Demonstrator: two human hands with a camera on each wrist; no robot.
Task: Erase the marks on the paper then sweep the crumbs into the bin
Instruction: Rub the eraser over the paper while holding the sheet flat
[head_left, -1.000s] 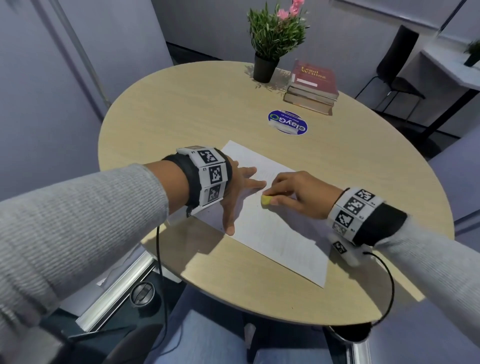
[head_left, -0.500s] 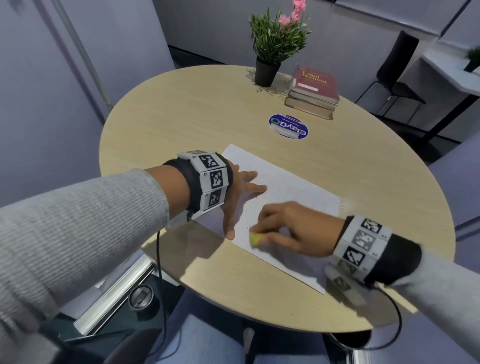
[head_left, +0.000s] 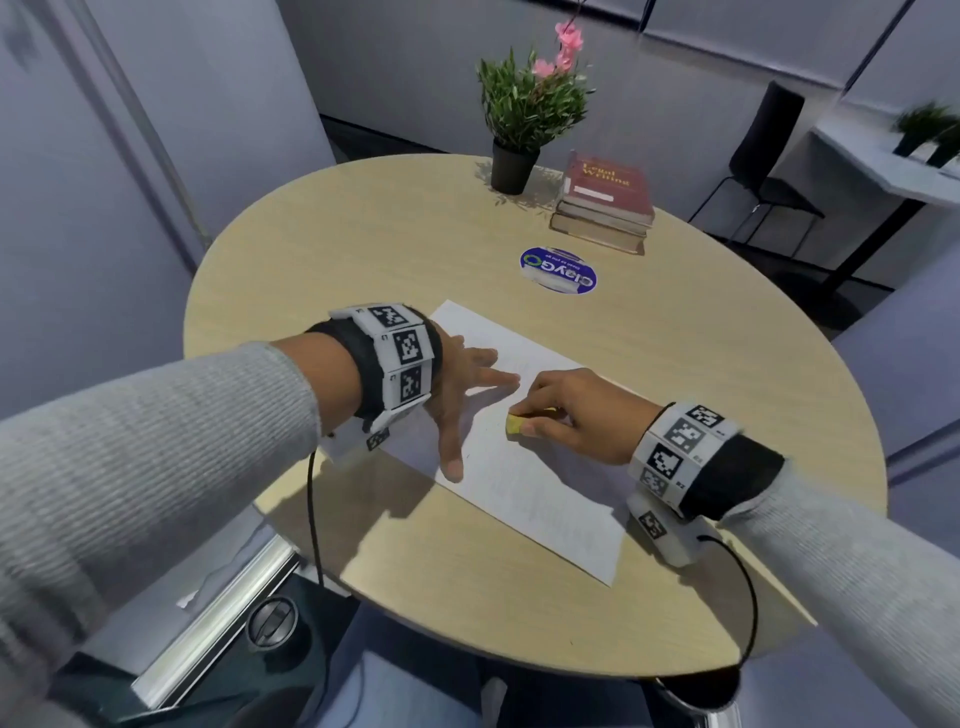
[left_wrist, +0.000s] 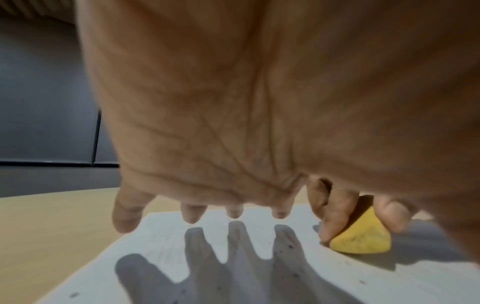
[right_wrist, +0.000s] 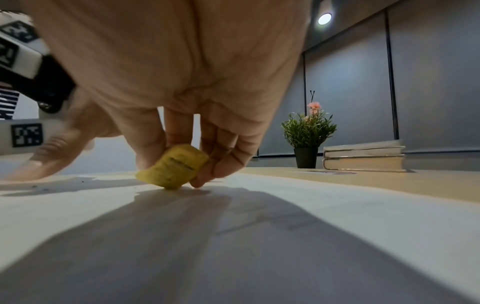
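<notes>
I am in the erasing step, not yet the sweeping one. My right hand pinches the yellow eraser between thumb and fingertips, its lower edge pressed onto the paper near the middle of the sheet, which lies on the round desk in front of me. My left hand lies flat with fingers spread straight on the paper's left part, just beside the eraser, pinning the sheet — that grip holds nothing. From the left wrist view I see small dark crumbs scattered on the paper under my fingers' shadow, and faint grey marks still seem to show nearer me, though they are too pale to read. So I judge the next move calls for more rubbing toward the near edge, with steady pressure from the flat hand so the sheet does not crease. The bin I cannot pick out with certainty.
</notes>
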